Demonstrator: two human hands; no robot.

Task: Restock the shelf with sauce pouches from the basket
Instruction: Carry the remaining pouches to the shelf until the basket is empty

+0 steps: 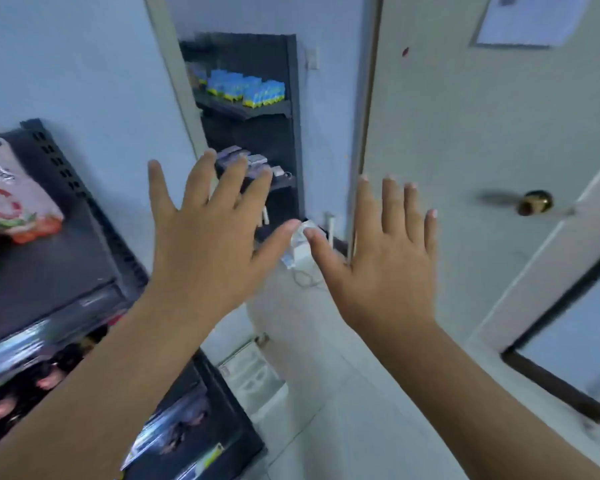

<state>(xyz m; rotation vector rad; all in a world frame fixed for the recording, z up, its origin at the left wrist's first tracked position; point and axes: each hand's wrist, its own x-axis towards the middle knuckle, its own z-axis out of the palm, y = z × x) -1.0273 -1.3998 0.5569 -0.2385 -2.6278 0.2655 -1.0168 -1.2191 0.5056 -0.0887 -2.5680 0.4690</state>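
Observation:
Both my hands are raised in front of me, backs toward me, fingers spread and straight, holding nothing. My left hand (208, 233) is at centre left, my right hand (385, 247) at centre right, thumbs almost touching. At the far left a white sauce pouch (11, 195) with red and green print stands on a dark metal shelf (49, 271). Lower shelves below it hold dark, blurred packets (49, 379). No basket is in view.
A second dark shelf unit (257, 109) stands through a doorway ahead, carrying blue and yellow packs (246, 86) and grey boxes. An open pale door (465, 168) with a brass knob (534, 202) is at right. White items and a cable lie on the tiled floor (326, 393).

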